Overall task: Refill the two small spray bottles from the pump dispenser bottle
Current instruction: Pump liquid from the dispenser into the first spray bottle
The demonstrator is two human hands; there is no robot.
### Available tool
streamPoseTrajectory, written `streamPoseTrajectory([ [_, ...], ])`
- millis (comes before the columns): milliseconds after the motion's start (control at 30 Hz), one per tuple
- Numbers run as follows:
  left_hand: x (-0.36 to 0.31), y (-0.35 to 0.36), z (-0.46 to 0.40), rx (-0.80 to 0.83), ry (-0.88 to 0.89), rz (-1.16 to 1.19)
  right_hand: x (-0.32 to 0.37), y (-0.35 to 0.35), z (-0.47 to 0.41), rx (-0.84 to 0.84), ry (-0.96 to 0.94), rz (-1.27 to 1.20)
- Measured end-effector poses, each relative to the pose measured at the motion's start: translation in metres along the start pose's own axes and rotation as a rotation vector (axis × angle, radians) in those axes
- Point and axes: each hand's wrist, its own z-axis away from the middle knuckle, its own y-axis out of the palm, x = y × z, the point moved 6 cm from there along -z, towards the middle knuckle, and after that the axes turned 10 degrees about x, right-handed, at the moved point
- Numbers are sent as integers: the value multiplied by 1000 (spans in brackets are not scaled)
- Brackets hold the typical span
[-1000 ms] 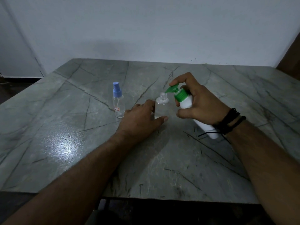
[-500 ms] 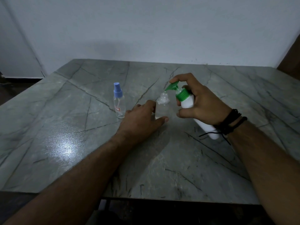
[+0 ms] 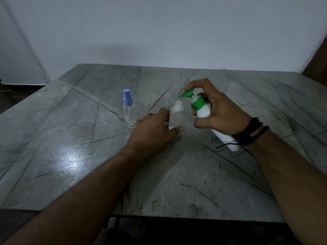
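An uncapped clear spray bottle (image 3: 176,115) stands upright on the grey marble table (image 3: 70,156). My left hand (image 3: 154,131) holds its lower part between thumb and fingers. My right hand (image 3: 219,112) grips the white pump dispenser bottle (image 3: 204,110), tilted toward the left. My index finger rests on the green pump head (image 3: 187,94), whose nozzle hangs just over the open neck. A second clear spray bottle (image 3: 129,114) with a blue cap stands upright to the left, apart from both hands.
A pale wall runs behind the table's far edge. The table's near edge lies close below my forearms. A dark brown panel (image 3: 316,64) shows at the far right. Black cord bracelets (image 3: 251,133) circle my right wrist.
The green pump head has risen from its pressed-down position, and the nozzle sits a little higher over the open bottle. My left hand and both small bottles have stayed put.
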Motion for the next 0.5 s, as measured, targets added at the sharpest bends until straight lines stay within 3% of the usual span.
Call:
streamPoseTrajectory([
  [267, 0, -1, 1, -10, 14, -2, 0, -2, 2, -20, -39, -13],
  [500, 4, 1, -1, -33, 39, 10, -16, -13, 2, -237, -102, -101],
])
